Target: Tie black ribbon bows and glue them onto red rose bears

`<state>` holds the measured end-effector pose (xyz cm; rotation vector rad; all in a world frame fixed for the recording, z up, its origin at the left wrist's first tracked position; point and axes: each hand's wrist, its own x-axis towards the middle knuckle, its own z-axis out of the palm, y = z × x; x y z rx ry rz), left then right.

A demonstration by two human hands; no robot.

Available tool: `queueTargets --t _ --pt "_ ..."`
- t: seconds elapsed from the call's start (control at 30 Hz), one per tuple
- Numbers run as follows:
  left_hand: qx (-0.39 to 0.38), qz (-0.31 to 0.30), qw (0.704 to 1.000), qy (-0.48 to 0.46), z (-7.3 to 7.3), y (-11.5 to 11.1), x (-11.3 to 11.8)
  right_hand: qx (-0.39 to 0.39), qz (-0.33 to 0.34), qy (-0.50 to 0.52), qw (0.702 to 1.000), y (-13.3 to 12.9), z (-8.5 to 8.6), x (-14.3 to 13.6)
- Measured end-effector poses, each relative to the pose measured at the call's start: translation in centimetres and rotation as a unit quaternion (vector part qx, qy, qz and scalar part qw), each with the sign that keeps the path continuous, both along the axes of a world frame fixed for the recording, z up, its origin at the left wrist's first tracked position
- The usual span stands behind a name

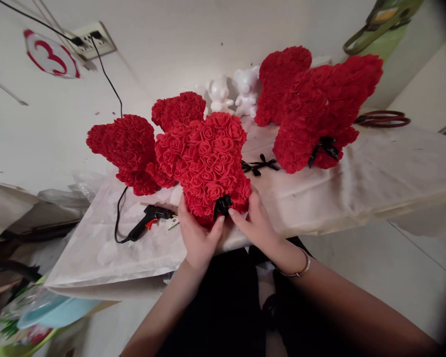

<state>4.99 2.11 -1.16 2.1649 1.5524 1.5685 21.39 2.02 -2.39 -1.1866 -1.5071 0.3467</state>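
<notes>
Left hand (198, 235) and right hand (258, 223) both wrapped round the bear's (208, 158) lower sides, thumbs at its bow (223, 204). Bear's at the table's (375, 183) near edge; base hidden. Step looks like seating the bow; next move likely calls for steady thumbs, no twist. Glue gun (144, 223) just left of grip. Spare bows (260, 165) beyond, rightward. White figures (220, 94) farther back.

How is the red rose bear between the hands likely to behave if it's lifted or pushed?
The red rose bear is probably light for its size, as its petals look like thin foam. The raised, curled petals would likely give slightly under the left hand and right hand. Pushed high up, it might tip, since its upper part looks bulky.
</notes>
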Motion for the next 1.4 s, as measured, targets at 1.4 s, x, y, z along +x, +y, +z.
queueTargets --t 1.4 --pt "-0.093 -0.024 0.957 -0.272 5.2 5.1 2.2 -0.122 -0.145 -0.270 0.944 5.9 2.7 6.6"
